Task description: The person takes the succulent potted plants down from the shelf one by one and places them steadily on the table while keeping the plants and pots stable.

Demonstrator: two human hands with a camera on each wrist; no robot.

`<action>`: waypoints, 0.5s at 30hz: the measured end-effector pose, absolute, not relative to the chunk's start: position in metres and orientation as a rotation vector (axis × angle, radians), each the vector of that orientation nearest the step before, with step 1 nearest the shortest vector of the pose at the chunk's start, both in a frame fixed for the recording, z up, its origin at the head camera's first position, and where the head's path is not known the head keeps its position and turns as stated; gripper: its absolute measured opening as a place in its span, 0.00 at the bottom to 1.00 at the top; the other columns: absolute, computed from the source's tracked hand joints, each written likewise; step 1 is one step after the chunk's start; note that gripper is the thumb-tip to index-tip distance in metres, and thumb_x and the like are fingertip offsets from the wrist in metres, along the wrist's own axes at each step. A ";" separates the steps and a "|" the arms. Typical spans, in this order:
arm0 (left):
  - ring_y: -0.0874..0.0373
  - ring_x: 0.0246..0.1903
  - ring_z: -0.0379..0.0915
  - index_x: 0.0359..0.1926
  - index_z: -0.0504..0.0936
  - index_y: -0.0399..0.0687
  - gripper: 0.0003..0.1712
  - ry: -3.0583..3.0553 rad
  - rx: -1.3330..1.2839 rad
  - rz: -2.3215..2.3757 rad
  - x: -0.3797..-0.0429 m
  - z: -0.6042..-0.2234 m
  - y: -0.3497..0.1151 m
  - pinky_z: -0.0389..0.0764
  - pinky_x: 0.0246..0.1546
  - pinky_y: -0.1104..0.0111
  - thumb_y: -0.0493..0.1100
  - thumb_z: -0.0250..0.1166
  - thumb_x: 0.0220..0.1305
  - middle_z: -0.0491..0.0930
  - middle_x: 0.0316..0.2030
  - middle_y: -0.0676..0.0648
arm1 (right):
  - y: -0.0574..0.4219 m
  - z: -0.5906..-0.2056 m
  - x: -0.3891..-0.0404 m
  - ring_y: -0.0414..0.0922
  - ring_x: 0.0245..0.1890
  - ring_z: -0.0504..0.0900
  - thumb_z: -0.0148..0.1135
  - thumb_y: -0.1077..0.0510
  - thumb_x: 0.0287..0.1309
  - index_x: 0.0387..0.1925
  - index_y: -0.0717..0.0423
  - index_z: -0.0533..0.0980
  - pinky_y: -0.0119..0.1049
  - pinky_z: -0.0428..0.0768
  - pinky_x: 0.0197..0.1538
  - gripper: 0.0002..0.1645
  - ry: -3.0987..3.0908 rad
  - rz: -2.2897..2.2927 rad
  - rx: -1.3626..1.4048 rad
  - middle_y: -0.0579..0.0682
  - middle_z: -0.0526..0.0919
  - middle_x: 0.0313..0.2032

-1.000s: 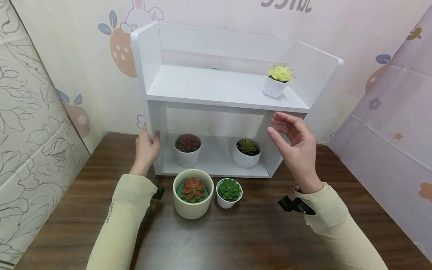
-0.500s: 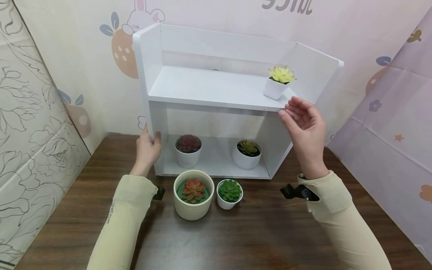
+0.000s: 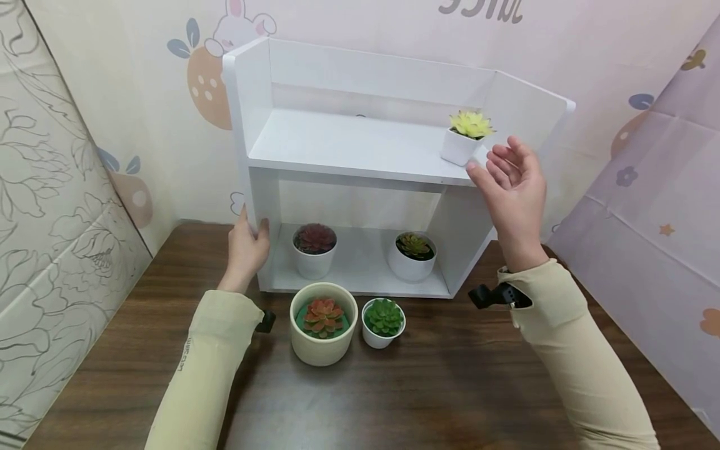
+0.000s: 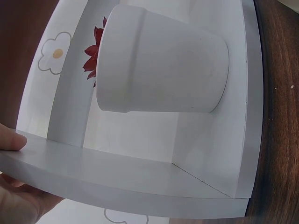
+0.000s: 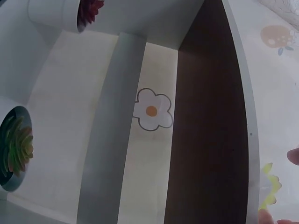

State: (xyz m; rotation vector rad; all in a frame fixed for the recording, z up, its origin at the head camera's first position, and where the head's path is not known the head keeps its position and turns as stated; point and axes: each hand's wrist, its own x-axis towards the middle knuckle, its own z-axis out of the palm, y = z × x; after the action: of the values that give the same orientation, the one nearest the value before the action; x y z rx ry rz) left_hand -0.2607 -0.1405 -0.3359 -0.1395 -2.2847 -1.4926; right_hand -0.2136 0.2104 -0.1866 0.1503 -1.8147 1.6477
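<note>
My left hand grips the left side panel of a white two-tier shelf. In the left wrist view, the thumb lies on the panel's inner face and the fingers are behind it. My right hand is raised at the shelf's right front, holding nothing, its fingers loosely curved. Just left of its fingertips, a yellow succulent in a white square pot stands on the upper tier. Only the tips of the yellow leaves show in the right wrist view.
On the lower tier stand a dark red succulent in a white pot and a green-brown one in a round white pot. In front, on the wooden table, are an orange succulent in a cream pot and a small green potted succulent.
My right hand has risen from in front of the lower tier to beside the yellow succulent's pot. The left hand stays on the side panel, and the pots have not moved.
</note>
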 end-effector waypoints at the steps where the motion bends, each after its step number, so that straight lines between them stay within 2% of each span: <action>1: 0.35 0.64 0.63 0.67 0.59 0.38 0.25 -2.285 -0.139 -1.492 -0.261 -0.336 -0.141 0.69 0.59 0.40 0.38 0.48 0.72 0.67 0.64 0.31 | 0.210 -0.186 -0.215 0.48 0.60 0.72 0.73 0.63 0.45 0.66 0.59 0.63 0.27 0.71 0.63 0.46 -1.830 1.649 0.138 0.55 0.71 0.57; 9: 0.35 0.64 0.63 0.67 0.60 0.38 0.25 -2.293 -0.127 -1.488 -0.260 -0.335 -0.140 0.69 0.59 0.40 0.38 0.48 0.72 0.67 0.64 0.31 | 0.209 -0.179 -0.228 0.48 0.65 0.67 0.72 0.62 0.46 0.70 0.59 0.57 0.27 0.68 0.65 0.50 -1.958 1.582 0.057 0.59 0.65 0.65; 15: 0.35 0.64 0.63 0.67 0.59 0.38 0.25 -2.293 -0.129 -1.493 -0.260 -0.335 -0.140 0.68 0.59 0.40 0.38 0.48 0.72 0.66 0.64 0.31 | 0.209 -0.173 -0.234 0.46 0.67 0.65 0.70 0.58 0.50 0.72 0.59 0.52 0.29 0.67 0.67 0.52 -2.127 1.436 0.007 0.57 0.62 0.68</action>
State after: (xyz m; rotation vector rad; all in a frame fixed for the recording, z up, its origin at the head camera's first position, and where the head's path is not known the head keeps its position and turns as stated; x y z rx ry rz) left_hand -0.2599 -0.1401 -0.3348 -0.1290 -2.2934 -1.4932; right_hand -0.2344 0.2092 -0.1726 0.0071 -2.1273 1.4355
